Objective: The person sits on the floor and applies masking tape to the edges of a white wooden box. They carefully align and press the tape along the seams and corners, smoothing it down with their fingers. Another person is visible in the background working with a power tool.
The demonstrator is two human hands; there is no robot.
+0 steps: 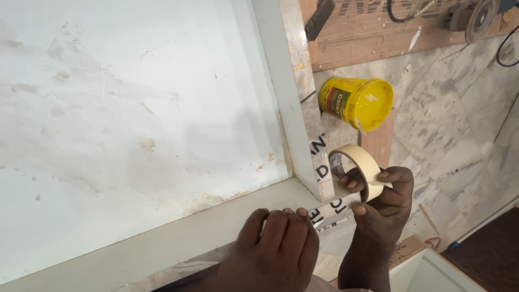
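We clamp our right hand (381,208) on the masking tape roll (358,168), near the yellow tub (357,103). Our left hand (275,246) presses flat, fingers together, on the white frame (162,246).

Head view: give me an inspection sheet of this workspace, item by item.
Surface: white panel, smudged and stained, with a raised white frame at its corner.
Job's things: roll of cream masking tape, strip drawn toward the frame corner.
Clutter: yellow tub on its side on the marble floor; wooden board.
Grippers: left hand pressed flat on the frame's lower rail; right hand grips the roll.
Cables: black cable on the board, near an angle grinder.
Surroundings: white cabinet corner.
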